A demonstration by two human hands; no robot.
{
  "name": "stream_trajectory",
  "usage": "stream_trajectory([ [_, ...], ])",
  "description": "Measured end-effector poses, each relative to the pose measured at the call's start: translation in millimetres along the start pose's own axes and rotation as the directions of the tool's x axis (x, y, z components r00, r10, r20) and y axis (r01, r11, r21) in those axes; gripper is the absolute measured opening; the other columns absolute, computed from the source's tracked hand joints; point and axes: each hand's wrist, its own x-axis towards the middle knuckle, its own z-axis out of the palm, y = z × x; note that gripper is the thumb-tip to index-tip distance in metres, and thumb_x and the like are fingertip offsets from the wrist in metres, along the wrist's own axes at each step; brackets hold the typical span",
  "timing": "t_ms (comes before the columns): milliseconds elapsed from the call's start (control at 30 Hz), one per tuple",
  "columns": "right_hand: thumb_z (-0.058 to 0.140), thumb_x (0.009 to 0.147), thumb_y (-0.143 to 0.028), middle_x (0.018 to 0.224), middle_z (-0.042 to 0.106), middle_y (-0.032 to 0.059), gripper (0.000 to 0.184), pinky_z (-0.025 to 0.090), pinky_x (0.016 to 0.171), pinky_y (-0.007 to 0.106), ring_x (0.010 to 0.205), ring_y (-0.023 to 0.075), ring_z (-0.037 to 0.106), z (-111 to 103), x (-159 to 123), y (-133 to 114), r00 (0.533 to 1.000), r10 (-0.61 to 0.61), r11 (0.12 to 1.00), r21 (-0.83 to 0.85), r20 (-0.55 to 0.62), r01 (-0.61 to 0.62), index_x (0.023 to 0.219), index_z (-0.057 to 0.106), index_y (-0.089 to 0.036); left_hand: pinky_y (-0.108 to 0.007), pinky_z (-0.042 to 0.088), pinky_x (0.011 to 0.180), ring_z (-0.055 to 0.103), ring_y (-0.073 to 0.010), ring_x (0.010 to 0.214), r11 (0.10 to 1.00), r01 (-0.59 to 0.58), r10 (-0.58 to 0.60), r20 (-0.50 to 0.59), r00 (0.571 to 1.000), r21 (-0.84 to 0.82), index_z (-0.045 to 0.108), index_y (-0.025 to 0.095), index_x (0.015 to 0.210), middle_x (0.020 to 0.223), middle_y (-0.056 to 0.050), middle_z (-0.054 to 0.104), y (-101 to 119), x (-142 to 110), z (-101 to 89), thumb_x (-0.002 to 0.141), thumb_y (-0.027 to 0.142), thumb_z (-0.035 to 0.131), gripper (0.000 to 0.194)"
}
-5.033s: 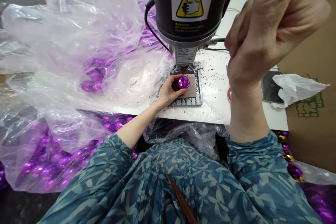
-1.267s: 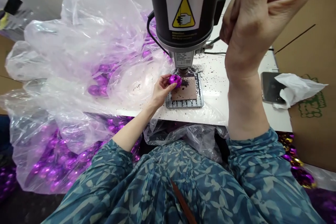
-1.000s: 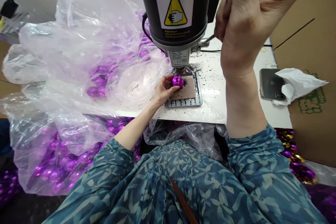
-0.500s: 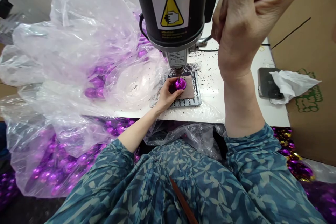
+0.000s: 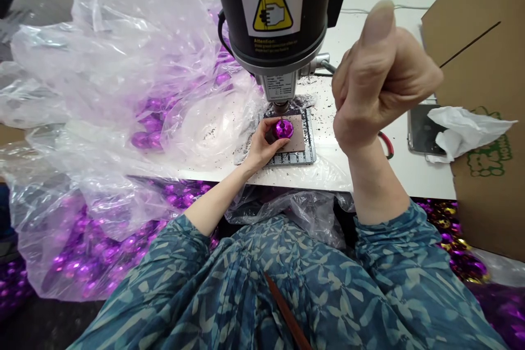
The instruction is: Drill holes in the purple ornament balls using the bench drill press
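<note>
My left hand [image 5: 263, 145] pinches a shiny purple ball [image 5: 283, 129] between thumb and fingers on a flat brown board [image 5: 298, 139]. Under that board lies the slotted metal base plate [image 5: 310, 154] of a black bench drill press [image 5: 270, 16]. The drill chuck [image 5: 281, 106] sits right above the ball, and a dark spot like a hole shows on the ball's top. Whether the thin bit touches it, I cannot tell. To the right of the motor housing, my right hand [image 5: 377, 79] is closed in a fist around the press lever [image 5: 327, 65], whose end is hidden inside it.
Clear plastic bags [image 5: 110, 65] with purple balls [image 5: 147, 139] spread over the left side. Dark shavings dot the white table [image 5: 328, 161]. At right are a phone [image 5: 422, 128], crumpled tissue [image 5: 455, 128], a red-handled tool [image 5: 386, 145] and a cardboard box [image 5: 488, 76].
My right hand has come down with the lever, uncovering the red-handled tool behind the wrist. My left hand and the ball stay in nearly the same place; the view has shifted slightly.
</note>
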Motion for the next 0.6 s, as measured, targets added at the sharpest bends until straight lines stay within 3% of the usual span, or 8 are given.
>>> stream_trajectory([
  [67, 0.043, 0.107, -0.065, 0.049, 0.024, -0.0032, 0.070, 0.018, 0.054, 0.023, 0.044, -0.0037, 0.029, -1.2, -4.1, 6.0, 1.000, -0.004, 0.999, -0.041, 0.010, 0.004, 0.059, 0.042, -0.013, -0.048, 0.060, 0.118, 0.076, -0.0292, 0.132, 1.000, 0.003, -0.003, -0.003, 1.000, -0.001, 0.061, 0.026, 0.140, 0.139, -0.013, 0.075, -0.1, -0.2, 0.0, 0.089, 0.070, 0.090, 0.074],
  [167, 0.041, 0.109, -0.061, 0.046, 0.017, -0.0023, 0.072, 0.015, 0.049, 0.027, 0.041, -0.0015, 0.022, -3.2, -11.2, 16.7, 0.999, -0.033, 0.999, -0.043, -0.006, 0.033, 0.056, 0.028, -0.015, -0.048, 0.061, 0.119, 0.075, -0.0294, 0.133, 1.000, 0.015, -0.015, -0.006, 1.000, -0.021, 0.061, 0.026, 0.140, 0.140, -0.013, 0.075, 0.5, -0.8, 0.1, 0.089, 0.069, 0.091, 0.074],
  [367, 0.039, 0.110, -0.053, 0.041, 0.017, -0.0013, 0.073, 0.024, 0.046, 0.027, 0.040, 0.0014, 0.023, -9.2, -29.2, 37.9, 0.990, -0.143, 0.988, -0.049, -0.004, 0.143, 0.052, 0.016, -0.016, -0.048, 0.061, 0.119, 0.075, -0.0295, 0.134, 0.999, 0.018, -0.018, -0.001, 1.000, -0.035, 0.060, 0.026, 0.140, 0.142, -0.013, 0.075, 1.8, -1.0, -0.1, 0.088, 0.070, 0.091, 0.074],
  [600, 0.036, 0.108, -0.065, 0.037, 0.013, 0.0013, 0.082, 0.027, 0.048, 0.031, 0.040, 0.0052, 0.023, -14.4, -38.7, 52.4, 0.988, -0.150, 0.984, -0.095, 0.032, 0.153, 0.046, 0.012, -0.016, -0.049, 0.060, 0.119, 0.076, -0.0297, 0.133, 0.999, 0.022, -0.022, 0.010, 1.000, -0.023, 0.060, 0.026, 0.140, 0.142, -0.014, 0.076, 1.6, -0.7, -1.5, 0.088, 0.070, 0.091, 0.074],
])
